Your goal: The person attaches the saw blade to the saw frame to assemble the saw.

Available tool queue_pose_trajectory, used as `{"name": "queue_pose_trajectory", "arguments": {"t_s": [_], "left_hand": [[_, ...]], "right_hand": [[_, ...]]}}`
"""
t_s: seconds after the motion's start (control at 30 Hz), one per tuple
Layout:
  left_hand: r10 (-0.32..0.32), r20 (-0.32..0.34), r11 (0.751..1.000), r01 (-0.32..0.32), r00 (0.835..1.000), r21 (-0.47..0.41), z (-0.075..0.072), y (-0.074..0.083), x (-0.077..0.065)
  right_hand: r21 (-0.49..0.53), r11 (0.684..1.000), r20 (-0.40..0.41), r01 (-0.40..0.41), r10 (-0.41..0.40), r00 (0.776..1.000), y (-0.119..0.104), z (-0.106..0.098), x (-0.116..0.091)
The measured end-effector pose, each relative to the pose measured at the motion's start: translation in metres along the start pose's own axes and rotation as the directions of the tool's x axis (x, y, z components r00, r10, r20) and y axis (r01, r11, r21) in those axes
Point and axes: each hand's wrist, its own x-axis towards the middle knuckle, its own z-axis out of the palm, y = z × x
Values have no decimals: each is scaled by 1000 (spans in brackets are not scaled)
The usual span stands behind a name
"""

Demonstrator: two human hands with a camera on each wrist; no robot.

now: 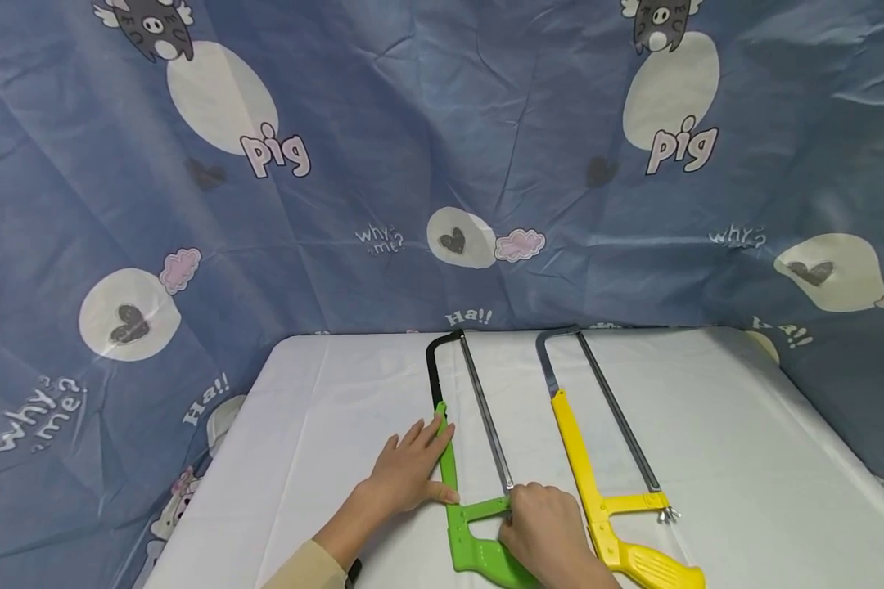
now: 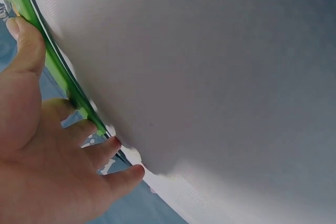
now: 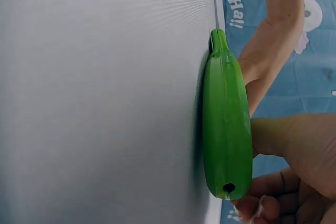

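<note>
At the near edge of the white table [image 1: 324, 409], the green hacksaw [image 1: 457, 491] is being worked on by both hands. Its handle points back toward the person and its long axis runs away from them toward the backdrop, with the blade [image 1: 486, 417] strung along the frame's right side. The right hand [image 1: 545, 532] is closed around the spot where the blade meets the handle end, fingers curled; what exactly gets pinched there is hidden, though something small and pale is seen at the fingertips in the right wrist view. That hand is the nearer one to the handle [image 3: 227, 129], which is seen edge-on there. The left hand [image 1: 411, 466] is laid flat with fingers straight, pressed against the left side of the green frame bar [image 2: 58, 72], thumb along it, so the saw is kept steady rather than gripped.

Just to the right, well clear of both hands, a yellow hacksaw [image 1: 597, 483] is laid roughly parallel, handle also toward the person.

Further back, a blue cartoon sheet [image 1: 442, 164] is hung as a backdrop. "pig", "why? me?" and "Ha!!" can be read on it. No brand is readable on either saw.
</note>
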Motion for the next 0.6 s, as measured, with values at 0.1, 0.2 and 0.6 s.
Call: {"name": "queue_pose_trajectory", "arguments": {"t_s": [0.1, 0.2, 0.6], "left_hand": [[0, 3, 1000, 0, 1000, -4, 1, 0, 0], [-3, 4, 1000, 3, 1000, -5, 1, 0, 0], [-3, 5, 1000, 3, 1000, -15, 1, -1, 1]], "right_hand": [[31, 999, 27, -16, 16, 1000, 0, 0, -1], [54, 998, 43, -30, 28, 999, 1, -1, -1], [238, 954, 134, -184, 156, 979, 5, -3, 0]]}}
